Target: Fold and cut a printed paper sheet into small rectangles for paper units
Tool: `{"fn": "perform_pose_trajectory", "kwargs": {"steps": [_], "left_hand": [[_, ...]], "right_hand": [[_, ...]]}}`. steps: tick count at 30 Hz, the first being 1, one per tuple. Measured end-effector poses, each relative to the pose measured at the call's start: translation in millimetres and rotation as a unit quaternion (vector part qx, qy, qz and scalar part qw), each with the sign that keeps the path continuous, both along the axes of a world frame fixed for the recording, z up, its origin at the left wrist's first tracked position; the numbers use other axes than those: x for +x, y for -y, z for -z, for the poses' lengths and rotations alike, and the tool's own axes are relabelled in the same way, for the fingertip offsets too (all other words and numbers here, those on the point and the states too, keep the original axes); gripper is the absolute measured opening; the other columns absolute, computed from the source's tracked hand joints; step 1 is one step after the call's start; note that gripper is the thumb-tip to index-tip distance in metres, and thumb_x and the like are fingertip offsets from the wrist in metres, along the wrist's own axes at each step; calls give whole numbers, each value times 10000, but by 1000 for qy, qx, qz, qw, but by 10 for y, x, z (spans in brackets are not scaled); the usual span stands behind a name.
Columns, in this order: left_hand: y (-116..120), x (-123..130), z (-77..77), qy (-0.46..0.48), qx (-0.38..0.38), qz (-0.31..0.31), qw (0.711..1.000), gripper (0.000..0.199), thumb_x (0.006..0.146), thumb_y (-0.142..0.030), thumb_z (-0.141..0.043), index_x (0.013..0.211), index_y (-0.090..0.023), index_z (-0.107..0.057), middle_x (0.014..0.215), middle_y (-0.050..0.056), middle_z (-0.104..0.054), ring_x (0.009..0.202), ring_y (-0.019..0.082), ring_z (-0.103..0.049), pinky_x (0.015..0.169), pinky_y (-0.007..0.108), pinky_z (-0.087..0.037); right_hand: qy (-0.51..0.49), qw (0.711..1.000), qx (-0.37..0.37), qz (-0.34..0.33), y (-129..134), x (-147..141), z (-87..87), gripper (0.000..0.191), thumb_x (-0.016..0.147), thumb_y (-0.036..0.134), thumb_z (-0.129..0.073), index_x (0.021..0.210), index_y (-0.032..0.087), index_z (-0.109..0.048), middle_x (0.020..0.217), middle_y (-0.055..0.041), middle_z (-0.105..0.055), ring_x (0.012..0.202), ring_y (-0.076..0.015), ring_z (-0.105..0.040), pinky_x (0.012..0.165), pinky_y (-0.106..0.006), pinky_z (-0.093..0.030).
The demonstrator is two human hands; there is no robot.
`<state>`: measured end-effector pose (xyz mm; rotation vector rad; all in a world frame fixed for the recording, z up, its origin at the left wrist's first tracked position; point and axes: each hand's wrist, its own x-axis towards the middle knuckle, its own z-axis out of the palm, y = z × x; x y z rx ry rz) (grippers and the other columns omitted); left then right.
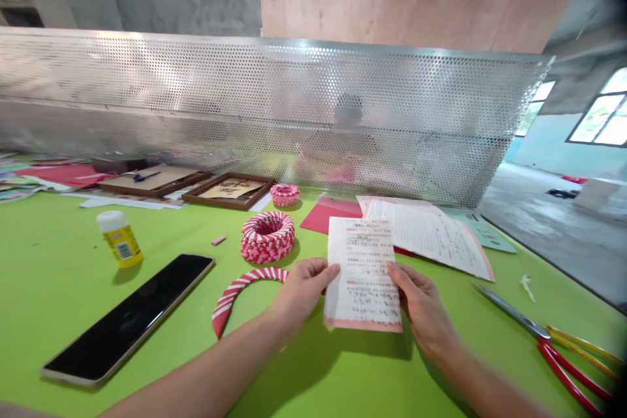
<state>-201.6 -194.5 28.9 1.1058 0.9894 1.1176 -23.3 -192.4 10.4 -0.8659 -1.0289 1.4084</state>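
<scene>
A printed sheet of paper (363,277) with handwriting and a pink lower border is held up over the green table. My left hand (307,287) pinches its left edge between thumb and fingers. On the opposite edge, my right hand (422,304) grips it the same way. Just left of my left hand lies a curved strip of folded red-and-white paper pieces (240,290), partly hidden by that hand. Behind it stands a ring of interlocked red-and-white folded paper (268,238), and farther back a smaller pink ring (285,194).
Scissors (541,330) with red and yellow handles lie at right, near more printed sheets (431,235) and red paper (328,212). A phone (132,317) and a glue stick (120,240) are at left. Wooden frames (230,191) sit before a perforated metal screen (245,104).
</scene>
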Motion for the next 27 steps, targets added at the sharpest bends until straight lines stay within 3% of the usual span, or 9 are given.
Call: {"fn": "perform_pose_trajectory", "kwargs": {"steps": [6, 19, 27], "left_hand": [[26, 10, -24, 3, 0, 1, 1000, 206, 696, -311, -606, 712, -110, -646, 687, 64, -673, 691, 201, -600, 673, 303, -439], [17, 20, 3, 2, -2, -32, 999, 266, 704, -379, -582, 692, -121, -646, 647, 45, -648, 595, 148, -561, 619, 265, -425], [29, 14, 7, 35, -1, 32, 999, 239, 699, -311, -613, 800, -97, -648, 765, 96, -670, 700, 187, -592, 697, 311, -439]], "right_hand": [[-19, 998, -17, -66, 29, -40, 15, 235, 743, 283, -578, 962, 210, -621, 831, -37, -681, 735, -204, -615, 637, -333, -482], [19, 999, -29, -3, 26, -55, -29, 323, 639, 344, -666, 905, 164, -636, 769, -61, -688, 663, -224, -627, 617, -359, -497], [16, 1000, -19, -14, 44, -72, -46, 262, 634, 355, -665, 813, 166, -635, 757, -57, -688, 661, -226, -627, 622, -360, -498]]}}
